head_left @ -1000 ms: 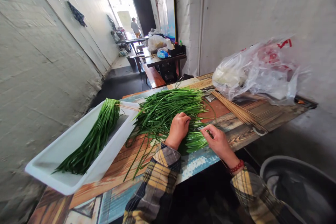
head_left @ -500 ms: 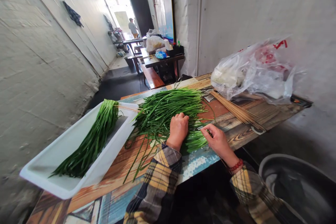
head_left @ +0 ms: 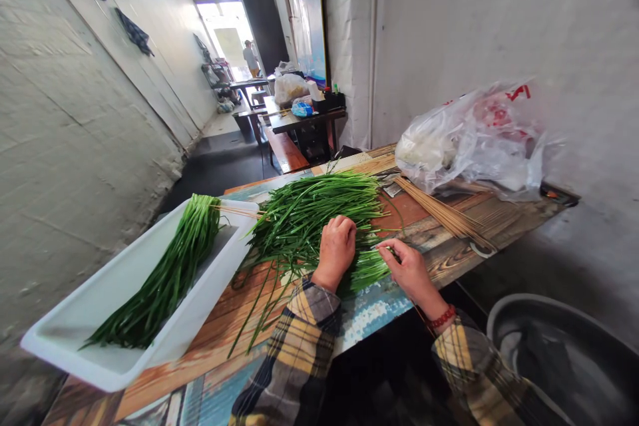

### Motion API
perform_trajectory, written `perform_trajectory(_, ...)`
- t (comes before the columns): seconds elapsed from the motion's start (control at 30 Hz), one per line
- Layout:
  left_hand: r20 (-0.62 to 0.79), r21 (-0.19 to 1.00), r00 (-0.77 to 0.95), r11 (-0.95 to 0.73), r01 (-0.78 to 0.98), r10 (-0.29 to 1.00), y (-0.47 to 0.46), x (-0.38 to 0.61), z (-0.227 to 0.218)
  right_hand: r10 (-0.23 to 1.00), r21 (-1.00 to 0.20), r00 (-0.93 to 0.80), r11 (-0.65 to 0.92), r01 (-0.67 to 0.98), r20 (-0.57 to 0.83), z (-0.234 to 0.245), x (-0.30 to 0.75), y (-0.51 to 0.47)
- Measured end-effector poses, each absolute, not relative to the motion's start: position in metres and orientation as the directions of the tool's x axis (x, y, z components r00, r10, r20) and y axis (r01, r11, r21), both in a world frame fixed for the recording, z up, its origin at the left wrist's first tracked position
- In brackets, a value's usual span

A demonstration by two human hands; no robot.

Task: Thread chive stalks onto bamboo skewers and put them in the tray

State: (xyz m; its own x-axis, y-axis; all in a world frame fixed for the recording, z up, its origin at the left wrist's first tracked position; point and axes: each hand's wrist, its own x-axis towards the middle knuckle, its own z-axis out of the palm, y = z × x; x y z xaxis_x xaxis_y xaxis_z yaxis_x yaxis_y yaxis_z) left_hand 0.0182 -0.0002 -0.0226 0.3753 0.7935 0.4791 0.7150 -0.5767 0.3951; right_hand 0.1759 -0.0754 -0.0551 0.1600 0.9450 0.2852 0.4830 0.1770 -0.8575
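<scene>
Long green garlic chives (head_left: 314, 203) lie in a wide pile on the table, pale stem ends to the right. My left hand (head_left: 338, 245) rests at the near side of the pile, its fingers curled down on a smaller bunch of chives (head_left: 368, 270). Just right of it, my right hand (head_left: 407, 271) is closed in a pinch beside the stem ends. A thin bamboo skewer (head_left: 421, 314) shows below that palm; its tip is hard to make out. Further left, a skewered bunch of chives (head_left: 164, 279) lies in a white tray (head_left: 200, 319).
Loose bamboo skewers (head_left: 444, 213) lie on the patterned wooden table (head_left: 210, 373) to the right. Behind them sits a clear plastic bag (head_left: 474, 140). A grey tub (head_left: 564, 353) stands below the table's right edge. Far back are another table (head_left: 299, 121) and a person (head_left: 249, 58).
The view has shifted slightly, so most things sit a little further left. Both hands keep nearly the same place at the chives, with the right fingers slightly changed in their pinch.
</scene>
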Motion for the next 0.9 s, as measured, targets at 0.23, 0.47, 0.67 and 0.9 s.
perform_trajectory(0.23,0.461,0.428,0.351,-0.551,0.717,0.815,0.004,0.015,-0.025,0.945,-0.855,0.163,0.172,0.49,0.284,-0.053,0.176,-0.076)
perform_trajectory(0.47,0.456,0.421,0.404,-0.592,0.687,0.793,-0.005,0.022,-0.018,0.941,-0.858,0.175,0.173,0.483,0.289,-0.053,0.177,-0.076)
perform_trajectory(0.67,0.393,0.704,0.398,-0.55,0.45,0.829,-0.01,0.031,-0.02,0.928,-0.865,0.215,0.175,0.47,0.304,-0.054,0.178,-0.076)
perform_trajectory(0.9,0.326,0.785,0.43,-0.494,0.373,0.842,-0.008,0.032,-0.021,0.921,-0.88,0.231,0.189,0.437,0.312,-0.052,0.18,-0.075)
